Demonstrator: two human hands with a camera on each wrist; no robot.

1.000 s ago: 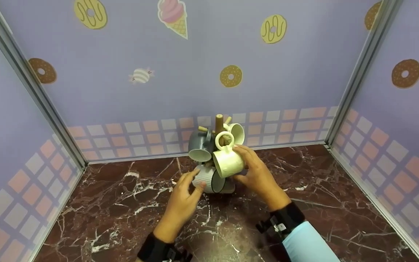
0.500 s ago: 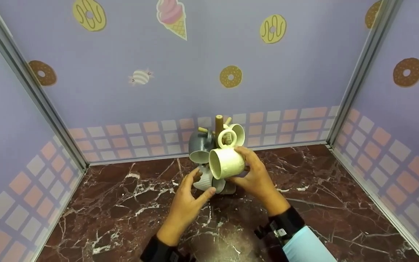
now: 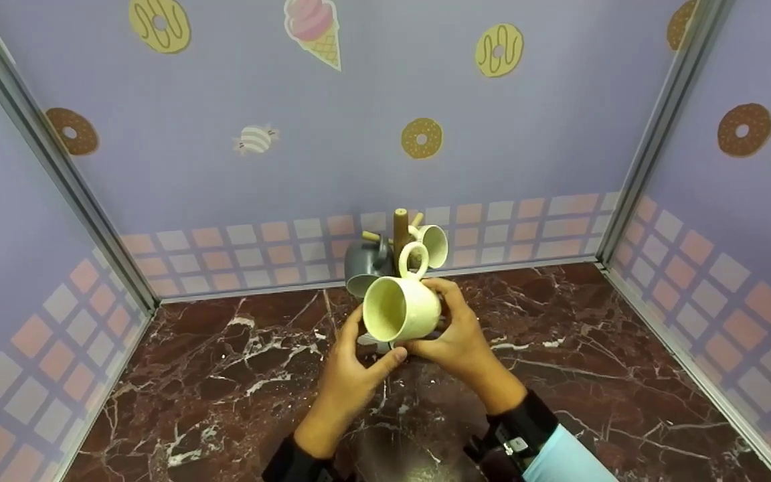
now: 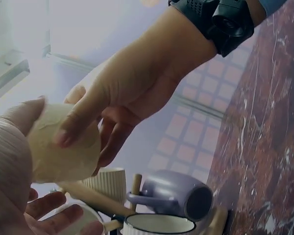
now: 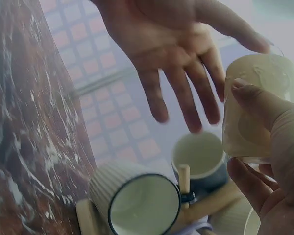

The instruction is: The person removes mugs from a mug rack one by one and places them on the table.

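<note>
A cream mug [image 3: 420, 313] is held up in front of a wooden mug tree [image 3: 401, 231], its mouth facing left and its ring handle pointing up. My right hand [image 3: 466, 341] grips its body from the right, with the thumb on its side in the right wrist view. Close by on the left is my left hand [image 3: 351, 378], fingers extended and spread, thumb near the mug's rim. Whether it touches the mug I cannot tell. On the tree hang a dark grey-blue mug [image 3: 362, 261], a white mug [image 3: 434, 246] and, low down, a ribbed white mug [image 5: 143, 205] with a dark rim, mostly hidden in the head view.
The tree stands on a dark red marbled tabletop [image 3: 238, 375], near the back wall [image 3: 332, 167]. Lilac side walls with pink and white squares enclose the table left and right.
My right hand has brought the cream mug left and nearer, turning its mouth toward the left hand. The left hand has come off the ribbed mug and spread its fingers beside the cream one.
</note>
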